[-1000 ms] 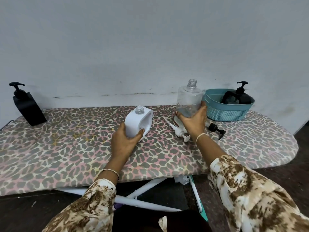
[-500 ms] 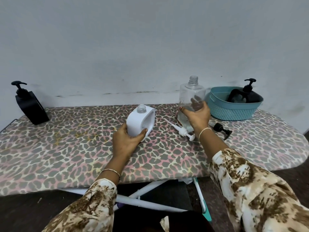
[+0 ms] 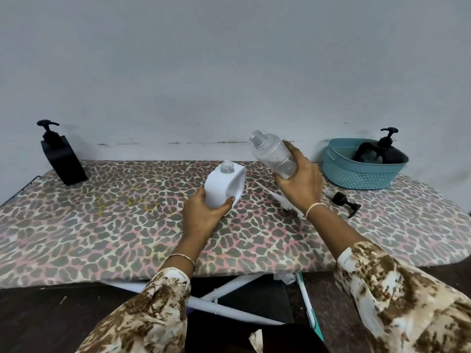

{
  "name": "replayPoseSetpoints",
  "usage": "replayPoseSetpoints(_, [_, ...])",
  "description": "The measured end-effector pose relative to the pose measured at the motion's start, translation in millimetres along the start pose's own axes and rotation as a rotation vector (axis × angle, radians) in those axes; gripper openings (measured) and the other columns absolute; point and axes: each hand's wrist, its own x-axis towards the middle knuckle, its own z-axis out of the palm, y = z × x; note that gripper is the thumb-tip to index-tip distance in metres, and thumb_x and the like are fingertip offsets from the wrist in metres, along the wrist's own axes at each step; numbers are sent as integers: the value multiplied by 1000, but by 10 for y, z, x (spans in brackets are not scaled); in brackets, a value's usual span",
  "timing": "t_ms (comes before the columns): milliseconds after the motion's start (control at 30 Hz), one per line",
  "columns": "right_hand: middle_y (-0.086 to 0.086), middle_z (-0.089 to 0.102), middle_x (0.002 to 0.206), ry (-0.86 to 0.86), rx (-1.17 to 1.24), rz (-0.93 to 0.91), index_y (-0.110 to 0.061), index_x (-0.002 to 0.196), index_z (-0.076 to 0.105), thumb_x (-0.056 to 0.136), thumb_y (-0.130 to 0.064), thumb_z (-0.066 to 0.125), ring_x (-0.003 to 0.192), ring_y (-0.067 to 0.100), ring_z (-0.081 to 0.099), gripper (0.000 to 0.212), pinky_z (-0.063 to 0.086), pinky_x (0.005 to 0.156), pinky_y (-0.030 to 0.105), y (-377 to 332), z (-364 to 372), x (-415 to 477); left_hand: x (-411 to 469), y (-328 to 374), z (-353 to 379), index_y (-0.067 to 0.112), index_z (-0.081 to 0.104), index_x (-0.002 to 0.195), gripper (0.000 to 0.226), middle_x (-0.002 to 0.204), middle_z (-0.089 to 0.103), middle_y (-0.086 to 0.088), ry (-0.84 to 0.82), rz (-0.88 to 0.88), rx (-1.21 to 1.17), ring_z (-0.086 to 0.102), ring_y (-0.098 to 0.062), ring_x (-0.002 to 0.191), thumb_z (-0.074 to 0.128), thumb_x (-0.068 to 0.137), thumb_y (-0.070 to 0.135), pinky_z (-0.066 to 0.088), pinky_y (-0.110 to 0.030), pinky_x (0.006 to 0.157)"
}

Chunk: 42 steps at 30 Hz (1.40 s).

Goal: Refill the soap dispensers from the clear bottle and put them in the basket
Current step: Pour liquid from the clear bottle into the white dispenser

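Note:
A white soap dispenser (image 3: 224, 184) with its neck uncapped stands in the middle of the leopard-print ironing board (image 3: 107, 225). My left hand (image 3: 204, 212) grips its lower side. My right hand (image 3: 302, 184) holds the clear bottle (image 3: 271, 154) off the board, tilted with its open neck up and to the left, above and right of the dispenser. A little clear liquid sits in the bottle's low end. A teal basket (image 3: 356, 174) at the back right holds a black dispenser (image 3: 382, 151). Another black dispenser (image 3: 62, 159) stands at the back left.
A white pump head (image 3: 275, 197) lies on the board under my right wrist. A black pump cap (image 3: 346, 203) lies in front of the basket. A grey wall rises right behind the board, whose white legs show below its front edge.
My right hand has lifted the clear bottle off the board and tipped its neck to the left, towards the white dispenser. My left hand still holds the dispenser in place.

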Motion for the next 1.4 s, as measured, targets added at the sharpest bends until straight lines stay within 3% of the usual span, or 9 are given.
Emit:
replayPoseSetpoints(133, [0, 70, 101, -67, -203, -86, -38, 142, 40, 75, -23, 74, 69, 16, 53, 76, 38, 55, 23, -56, -44, -79, -9, 11, -6, 13, 63, 114, 64, 111, 69, -6, 1, -6, 22, 66, -23, 97, 83, 64, 47, 58, -39, 79])
replayPoseSetpoints(267, [2, 68, 107, -116, -323, -155, -37, 143, 37, 74, -13, 73, 74, 20, 58, 82, 47, 60, 29, -149, -104, -144, -13, 17, -15, 12, 63, 112, 63, 110, 69, -6, 0, -11, 25, 66, -24, 96, 83, 64, 47, 58, -39, 78])
replayPoseSetpoints(367, [2, 68, 108, -119, -355, -197, -35, 142, 39, 70, -9, 75, 71, 22, 59, 84, 49, 59, 30, -203, -117, -153, -18, 18, -16, 13, 63, 113, 63, 111, 69, -6, -5, -26, 20, 66, -24, 96, 83, 64, 47, 58, -40, 79])
replayPoseSetpoints(567, [3, 67, 118, -78, -404, -281, -28, 139, 45, 64, 1, 72, 81, 28, 64, 84, 44, 63, 30, -262, -152, -155, -18, 13, -14, 14, 62, 115, 64, 113, 69, -5, -16, -34, 20, 66, -24, 98, 82, 64, 48, 58, -41, 81])
replayPoseSetpoints(733, [3, 65, 123, -30, -444, -348, -24, 136, 51, 59, 5, 72, 93, 26, 66, 85, 50, 70, 32, -268, -149, -125, -12, 12, -10, 13, 61, 116, 64, 114, 68, -6, -19, -35, 17, 65, -25, 98, 82, 65, 47, 58, -40, 82])
replayPoseSetpoints(933, [4, 62, 129, -35, -487, -368, -23, 139, 48, 64, 5, 72, 104, 26, 63, 83, 50, 79, 38, -270, -147, -97, -12, 4, -8, 13, 62, 115, 64, 113, 68, -6, -16, -30, 12, 65, -24, 97, 82, 65, 47, 58, -39, 81])
replayPoseSetpoints(1400, [7, 61, 130, -55, -531, -390, -21, 139, 48, 65, 3, 71, 105, 30, 64, 80, 50, 81, 40, -286, -165, -72, -10, 1, -9, 13, 64, 111, 60, 108, 70, -5, -2, -22, 3, 66, -21, 93, 84, 64, 44, 57, -33, 75])
